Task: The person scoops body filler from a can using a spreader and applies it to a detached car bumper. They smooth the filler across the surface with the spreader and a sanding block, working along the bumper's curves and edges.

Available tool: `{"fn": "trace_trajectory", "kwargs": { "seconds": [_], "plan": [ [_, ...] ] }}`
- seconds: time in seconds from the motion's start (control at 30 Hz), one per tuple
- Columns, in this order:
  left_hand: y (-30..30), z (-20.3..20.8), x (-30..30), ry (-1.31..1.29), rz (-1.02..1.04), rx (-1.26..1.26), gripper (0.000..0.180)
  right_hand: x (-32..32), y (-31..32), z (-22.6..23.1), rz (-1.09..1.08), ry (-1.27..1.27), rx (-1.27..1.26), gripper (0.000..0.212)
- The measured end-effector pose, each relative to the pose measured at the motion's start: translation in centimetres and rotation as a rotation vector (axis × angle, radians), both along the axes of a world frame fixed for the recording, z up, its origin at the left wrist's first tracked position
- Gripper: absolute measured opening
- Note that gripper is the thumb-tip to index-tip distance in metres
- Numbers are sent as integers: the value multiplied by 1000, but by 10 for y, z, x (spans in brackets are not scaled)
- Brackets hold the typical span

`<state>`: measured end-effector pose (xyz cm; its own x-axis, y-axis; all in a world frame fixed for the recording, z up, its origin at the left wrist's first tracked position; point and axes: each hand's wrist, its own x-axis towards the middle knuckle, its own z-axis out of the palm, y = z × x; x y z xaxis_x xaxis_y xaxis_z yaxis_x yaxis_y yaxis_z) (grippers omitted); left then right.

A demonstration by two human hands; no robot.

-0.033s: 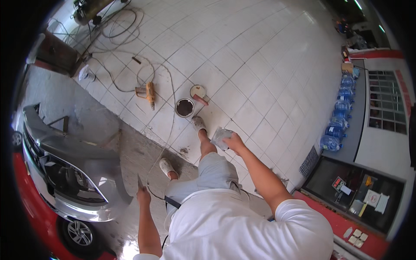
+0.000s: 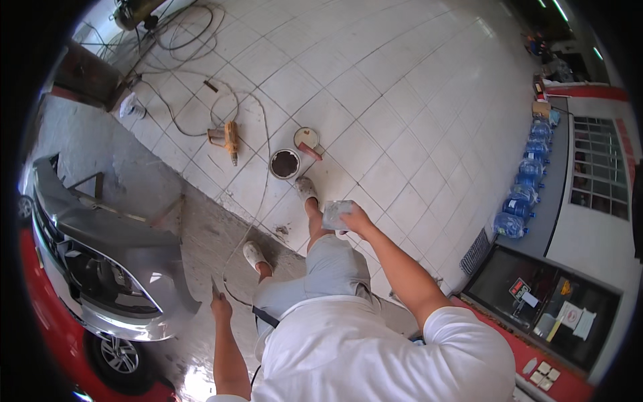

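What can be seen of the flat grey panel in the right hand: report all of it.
The panel is flat and roughly four-sided, mottled in pale and darker grey as if smeared. Its material and thickness cannot be told. The right hand grips its right side, covering part of it. It is held up above the tiled floor, its left edge free.

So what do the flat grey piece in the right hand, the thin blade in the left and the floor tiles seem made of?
Flat grey piece: plastic or metal, unclear which; dull, mottled with smears.
Thin blade: likely metal, from its slim, tapering outline; finish too small to judge.
Floor tiles: probably glazed ceramic, pale with a soft sheen and dark joints.
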<state>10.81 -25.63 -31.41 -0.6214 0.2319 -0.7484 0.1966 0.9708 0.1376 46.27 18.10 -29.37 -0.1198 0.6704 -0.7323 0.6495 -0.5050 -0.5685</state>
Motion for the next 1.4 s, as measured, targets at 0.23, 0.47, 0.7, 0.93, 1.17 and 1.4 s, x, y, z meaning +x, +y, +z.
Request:
{"fn": "trace_trajectory", "kwargs": {
  "seconds": [0.23, 0.47, 0.7, 0.93, 1.17, 1.4],
  "plan": [
    [-7, -139, 80, -108, 530, 113, 63, -78, 88, -163, 617, -77, -79, 37],
    [243, -236, 72, -245, 1052, 442, 75, -177, 139, -260, 1305, -161, 333, 31],
    [353, -352, 76, -522, 1801, 938, 63, -212, 160, -420, 1687, -218, 584, 39],
    [414, -399, 83, -699, 1872, 996, 65, -243, 148, -540, 2015, -295, 582, 21],
    [438, -409, 98, -741, 1919, 1013, 63, -212, 163, -641, 1699, -334, 587, 30],
    [437, -417, 108, -804, 1809, 828, 67, -215, 159, -621, 1846, -515, 277, 71]
  ]
}}
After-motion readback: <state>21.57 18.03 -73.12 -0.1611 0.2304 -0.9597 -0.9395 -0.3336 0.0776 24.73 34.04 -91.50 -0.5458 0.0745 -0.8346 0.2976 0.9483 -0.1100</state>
